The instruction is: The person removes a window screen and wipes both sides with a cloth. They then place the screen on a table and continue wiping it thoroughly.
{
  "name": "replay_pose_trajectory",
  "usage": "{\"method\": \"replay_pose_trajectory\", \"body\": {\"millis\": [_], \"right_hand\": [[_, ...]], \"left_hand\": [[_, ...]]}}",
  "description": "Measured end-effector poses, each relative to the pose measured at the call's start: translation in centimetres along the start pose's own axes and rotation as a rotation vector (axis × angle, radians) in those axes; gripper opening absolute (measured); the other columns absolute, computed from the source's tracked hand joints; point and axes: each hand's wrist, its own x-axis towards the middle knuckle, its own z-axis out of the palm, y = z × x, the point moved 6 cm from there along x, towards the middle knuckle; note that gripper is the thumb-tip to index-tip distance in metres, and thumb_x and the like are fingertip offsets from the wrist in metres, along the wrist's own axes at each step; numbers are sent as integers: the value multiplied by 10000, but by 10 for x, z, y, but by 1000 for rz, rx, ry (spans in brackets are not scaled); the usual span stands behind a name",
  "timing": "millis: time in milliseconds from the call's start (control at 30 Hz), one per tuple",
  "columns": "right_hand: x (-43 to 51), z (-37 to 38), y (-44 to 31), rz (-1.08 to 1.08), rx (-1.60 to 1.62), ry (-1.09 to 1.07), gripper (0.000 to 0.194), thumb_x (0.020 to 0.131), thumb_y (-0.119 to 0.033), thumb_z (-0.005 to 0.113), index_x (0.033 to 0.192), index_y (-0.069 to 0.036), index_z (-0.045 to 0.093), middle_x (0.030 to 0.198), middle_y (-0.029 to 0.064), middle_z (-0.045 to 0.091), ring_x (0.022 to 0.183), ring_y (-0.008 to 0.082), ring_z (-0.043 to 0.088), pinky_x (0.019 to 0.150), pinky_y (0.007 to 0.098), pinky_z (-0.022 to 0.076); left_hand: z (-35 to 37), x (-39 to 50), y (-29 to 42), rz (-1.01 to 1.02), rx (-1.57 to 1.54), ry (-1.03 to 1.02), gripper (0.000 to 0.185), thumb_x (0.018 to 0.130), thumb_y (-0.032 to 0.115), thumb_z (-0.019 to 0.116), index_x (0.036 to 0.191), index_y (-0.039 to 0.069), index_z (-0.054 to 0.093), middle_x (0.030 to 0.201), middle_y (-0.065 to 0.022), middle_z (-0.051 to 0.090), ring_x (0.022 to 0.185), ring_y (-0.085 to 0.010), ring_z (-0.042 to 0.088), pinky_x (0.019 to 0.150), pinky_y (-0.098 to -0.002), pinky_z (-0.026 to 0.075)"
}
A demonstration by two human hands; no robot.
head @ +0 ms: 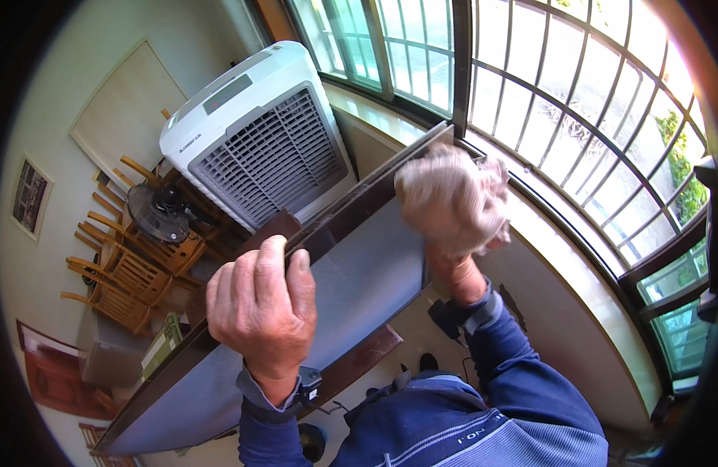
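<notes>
A long panel with a dark brown frame and a grey, mesh-like face (365, 262) stands tilted before me, running from lower left up to the window. My left hand (262, 303) grips the upper frame edge near its middle, fingers over the far side and thumb on top. Toward the window end, my right hand (499, 239) holds a bunched, greyish-pink cloth (452, 198) against the frame. The cloth is blurred and covers most of that hand's fingers.
Beyond the panel stands a white air cooler (260, 140). Wooden chairs (137, 268) are stacked at left with a black fan (160, 213). The barred window (557, 105) and its sill (569, 251) border the right. A dark wooden board (359, 362) shows below the panel.
</notes>
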Motion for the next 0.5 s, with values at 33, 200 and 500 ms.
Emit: {"method": "replay_pose_trajectory", "body": {"millis": [33, 200, 500], "right_hand": [[-9, 9, -2, -140, -103, 36, 584, 903, -306, 867, 1373, -28, 660, 1448, 228, 594, 1337, 381, 585, 1131, 496, 490], [-100, 9, 37, -8, -495, -3, 756, 848, -273, 886, 1488, -50, 552, 1507, 239, 558, 1377, 426, 558, 1168, 541, 459], [-241, -18, 99, 245, -614, -199, 535, 924, -192, 737, 1429, -62, 618, 1420, 157, 623, 1356, 364, 600, 1191, 472, 466]], "left_hand": [[-1, 0, -1, 8, -12, -9, 175, 991, 173, 724, 1098, 36, 733, 897, -92, 685, 796, -315, 672, 746, -437, 528], [-4, 0, -9, 53, -173, 16, 206, 906, 167, 737, 1026, 0, 727, 873, -143, 685, 769, -368, 666, 740, -464, 540], [12, 5, -13, 42, 40, -28, 225, 994, 223, 732, 1122, 38, 731, 880, -89, 677, 746, -309, 660, 697, -437, 521]]}}
